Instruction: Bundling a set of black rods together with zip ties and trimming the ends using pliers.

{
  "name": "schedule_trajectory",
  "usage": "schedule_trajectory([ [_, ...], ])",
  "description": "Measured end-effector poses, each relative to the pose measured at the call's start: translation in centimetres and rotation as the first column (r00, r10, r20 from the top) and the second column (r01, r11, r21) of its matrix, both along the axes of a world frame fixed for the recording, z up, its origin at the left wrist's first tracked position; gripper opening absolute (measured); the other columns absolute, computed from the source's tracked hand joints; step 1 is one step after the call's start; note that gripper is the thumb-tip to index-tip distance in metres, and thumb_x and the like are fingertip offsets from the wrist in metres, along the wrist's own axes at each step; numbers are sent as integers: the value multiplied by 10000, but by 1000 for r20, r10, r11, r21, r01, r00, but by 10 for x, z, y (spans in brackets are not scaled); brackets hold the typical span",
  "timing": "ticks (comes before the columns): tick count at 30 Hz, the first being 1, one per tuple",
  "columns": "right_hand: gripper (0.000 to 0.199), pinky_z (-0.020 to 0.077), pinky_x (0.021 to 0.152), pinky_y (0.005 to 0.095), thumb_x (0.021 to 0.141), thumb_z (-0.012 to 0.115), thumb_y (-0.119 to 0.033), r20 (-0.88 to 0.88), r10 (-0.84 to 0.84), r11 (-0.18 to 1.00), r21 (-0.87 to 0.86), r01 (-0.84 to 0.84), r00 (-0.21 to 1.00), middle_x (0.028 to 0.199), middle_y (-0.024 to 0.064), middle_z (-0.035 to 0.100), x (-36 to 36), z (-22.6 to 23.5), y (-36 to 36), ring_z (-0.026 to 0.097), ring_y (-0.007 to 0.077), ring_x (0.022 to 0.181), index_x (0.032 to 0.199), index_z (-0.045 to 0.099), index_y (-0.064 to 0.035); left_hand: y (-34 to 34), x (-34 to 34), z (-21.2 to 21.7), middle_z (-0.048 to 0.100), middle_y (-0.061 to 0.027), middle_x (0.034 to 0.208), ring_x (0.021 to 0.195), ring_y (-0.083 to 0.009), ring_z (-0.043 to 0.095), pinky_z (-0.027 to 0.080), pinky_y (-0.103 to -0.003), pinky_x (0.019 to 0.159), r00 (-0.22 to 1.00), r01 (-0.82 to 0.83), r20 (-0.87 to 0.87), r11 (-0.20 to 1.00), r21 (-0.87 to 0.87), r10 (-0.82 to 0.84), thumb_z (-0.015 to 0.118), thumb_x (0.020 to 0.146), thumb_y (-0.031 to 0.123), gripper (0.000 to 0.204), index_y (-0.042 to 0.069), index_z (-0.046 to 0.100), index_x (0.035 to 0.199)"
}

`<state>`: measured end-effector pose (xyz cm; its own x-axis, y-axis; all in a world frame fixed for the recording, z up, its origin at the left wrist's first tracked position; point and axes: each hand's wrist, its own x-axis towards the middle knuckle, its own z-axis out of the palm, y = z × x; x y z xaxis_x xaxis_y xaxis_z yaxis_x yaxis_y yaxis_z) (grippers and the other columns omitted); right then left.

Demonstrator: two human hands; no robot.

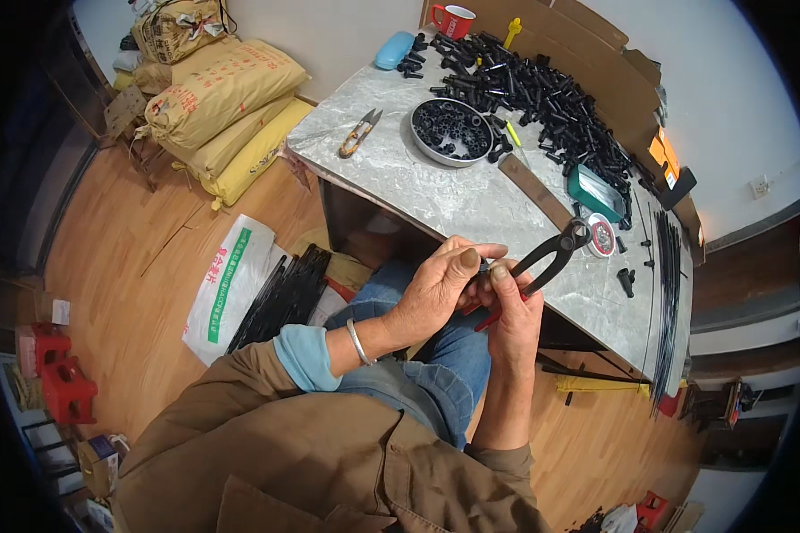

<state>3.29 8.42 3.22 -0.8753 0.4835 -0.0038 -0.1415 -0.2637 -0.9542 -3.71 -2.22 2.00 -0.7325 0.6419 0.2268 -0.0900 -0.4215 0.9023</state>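
Both of my hands meet above my lap at the table's near edge. My right hand (513,311) is closed around a pair of end-cutting pincers (551,256) with red handles; their dark jaws point up and right, over the tabletop. Close against it, my left hand (444,286) has its fingers closed on a small dark piece (483,266), mostly hidden by the fingers. Farther off on the table stands a round metal bowl (412,133) of small black ring-shaped parts. A large heap of black tubular parts (542,93) lies behind it.
On the grey table (364,182) are thread snips (360,133), a flat metal bar (535,193), a green box (596,191), a small round tin (602,235) and long black rods (665,302). Yellow sacks (231,98) are stacked at left. Black strips (280,298) lie on a white bag below.
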Motion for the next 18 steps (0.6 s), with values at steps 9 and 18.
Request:
schedule_trajectory([
  [9, 224, 455, 539, 267, 913, 590, -203, 11, -8, 1000, -13, 8, 1000, 640, 48, 523, -1, 0, 0, 575, 171, 604, 832, 571, 5, 2, -1, -2, 422, 19, 804, 656, -28, 414, 394, -174, 570, 1000, -16, -14, 1000, -16, 16, 371, 984, 453, 553, -23, 584, 1169],
  [18, 212, 447, 544, 261, 913, 587, -188, 10, -8, 1000, 14, 8, 1000, 648, 48, 533, 0, 0, -1, 573, 164, 599, 850, 577, 15, -3, -3, -4, 521, -43, 1024, 862, -72, 506, 434, -213, 738, 998, 48, -33, 993, -108, -52, 296, 989, 507, 634, -29, 542, 1223],
])
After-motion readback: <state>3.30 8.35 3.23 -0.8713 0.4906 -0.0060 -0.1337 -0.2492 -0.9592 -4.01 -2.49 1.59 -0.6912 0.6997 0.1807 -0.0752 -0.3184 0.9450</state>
